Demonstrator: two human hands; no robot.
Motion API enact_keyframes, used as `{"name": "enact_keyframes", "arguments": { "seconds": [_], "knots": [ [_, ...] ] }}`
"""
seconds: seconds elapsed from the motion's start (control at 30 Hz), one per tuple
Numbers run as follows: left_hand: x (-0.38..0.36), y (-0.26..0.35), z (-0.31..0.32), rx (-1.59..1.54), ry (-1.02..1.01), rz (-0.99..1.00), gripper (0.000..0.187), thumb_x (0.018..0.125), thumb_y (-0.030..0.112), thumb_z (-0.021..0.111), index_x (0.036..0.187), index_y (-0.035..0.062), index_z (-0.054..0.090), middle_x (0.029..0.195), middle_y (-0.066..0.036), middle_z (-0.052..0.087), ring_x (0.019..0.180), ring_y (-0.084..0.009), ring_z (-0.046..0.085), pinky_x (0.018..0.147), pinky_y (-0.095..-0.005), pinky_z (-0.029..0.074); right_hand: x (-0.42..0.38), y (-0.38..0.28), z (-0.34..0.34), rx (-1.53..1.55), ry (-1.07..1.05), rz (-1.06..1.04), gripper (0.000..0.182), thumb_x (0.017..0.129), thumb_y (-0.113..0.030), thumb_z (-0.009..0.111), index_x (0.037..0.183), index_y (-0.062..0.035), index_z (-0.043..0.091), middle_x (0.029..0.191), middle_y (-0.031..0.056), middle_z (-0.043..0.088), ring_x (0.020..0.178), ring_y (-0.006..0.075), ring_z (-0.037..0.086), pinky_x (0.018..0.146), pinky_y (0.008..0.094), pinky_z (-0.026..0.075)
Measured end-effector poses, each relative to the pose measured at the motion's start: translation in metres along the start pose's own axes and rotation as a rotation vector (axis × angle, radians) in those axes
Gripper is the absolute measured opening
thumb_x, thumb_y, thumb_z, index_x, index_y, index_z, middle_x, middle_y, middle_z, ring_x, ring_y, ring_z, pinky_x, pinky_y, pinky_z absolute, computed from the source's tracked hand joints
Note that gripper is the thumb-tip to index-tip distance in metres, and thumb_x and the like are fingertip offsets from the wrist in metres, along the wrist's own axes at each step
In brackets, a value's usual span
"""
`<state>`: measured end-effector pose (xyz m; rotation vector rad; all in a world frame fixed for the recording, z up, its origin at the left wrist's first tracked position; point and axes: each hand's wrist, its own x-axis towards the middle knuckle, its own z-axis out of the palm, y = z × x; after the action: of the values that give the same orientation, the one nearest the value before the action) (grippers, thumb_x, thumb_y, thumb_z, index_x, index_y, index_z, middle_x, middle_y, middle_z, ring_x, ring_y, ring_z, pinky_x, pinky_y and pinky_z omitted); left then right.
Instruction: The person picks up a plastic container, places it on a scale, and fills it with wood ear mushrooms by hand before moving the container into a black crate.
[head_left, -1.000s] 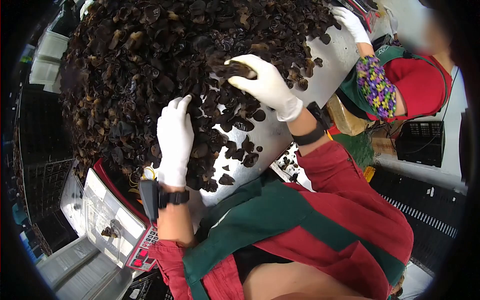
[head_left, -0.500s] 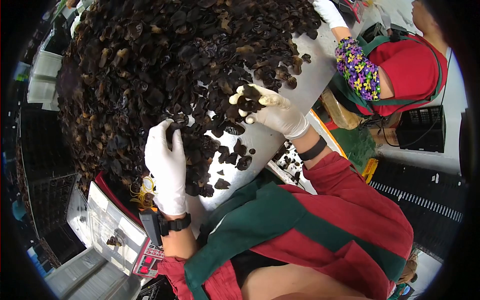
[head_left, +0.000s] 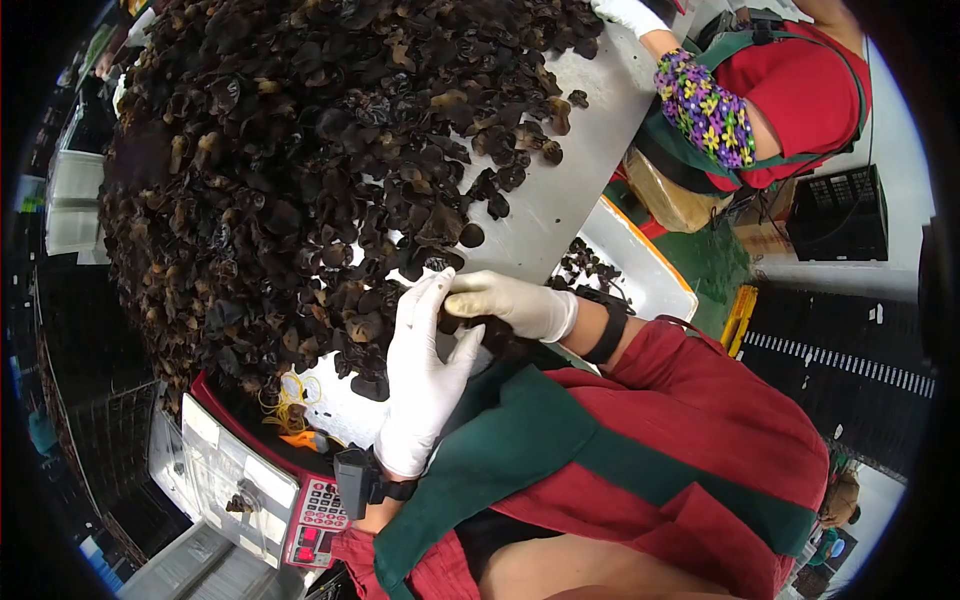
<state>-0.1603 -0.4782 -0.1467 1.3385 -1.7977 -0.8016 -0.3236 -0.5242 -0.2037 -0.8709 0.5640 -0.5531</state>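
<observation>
A large heap of dark wood ear mushrooms [head_left: 300,150] covers much of the metal table [head_left: 600,100]. My two white-gloved hands meet at the heap's near edge, close to my apron. My left hand [head_left: 425,370] has its fingers stretched out and its thumb apart, the fingertips touching my right hand. Curled over, my right hand [head_left: 515,305] closes on dark wood ear pieces [head_left: 460,324], which its fingers largely hide.
A red scale with a keypad [head_left: 322,508] stands at lower left, near yellow rubber bands [head_left: 290,400]. A white bin [head_left: 640,255] with mushroom pieces sits below the table's right edge. Across the table, a co-worker's gloved hand [head_left: 628,14] touches the heap's far edge.
My left hand has left the heap and moved right; my right hand has come down and left with its mushrooms, so both now meet. The loose pieces near me no longer show there.
</observation>
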Motion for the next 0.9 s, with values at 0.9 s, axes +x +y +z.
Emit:
{"name": "enact_keyframes", "arguments": {
  "seconds": [0.9],
  "knots": [
    [0.036,0.024,0.029,0.164,-0.233,0.377,0.038,0.083,0.005,0.069,0.12,0.0055,0.063,0.119,-0.012,0.063,0.103,-0.0308,0.063,0.088,-0.0391,0.051,-0.133,-0.041,-0.099,-0.371,0.214,0.141,0.028,0.091,-0.026,0.065,0.1,0.0006,0.069,0.102,0.0093,0.069,0.096,0.02,0.064,0.09,0.0321,0.049]
  ]
}}
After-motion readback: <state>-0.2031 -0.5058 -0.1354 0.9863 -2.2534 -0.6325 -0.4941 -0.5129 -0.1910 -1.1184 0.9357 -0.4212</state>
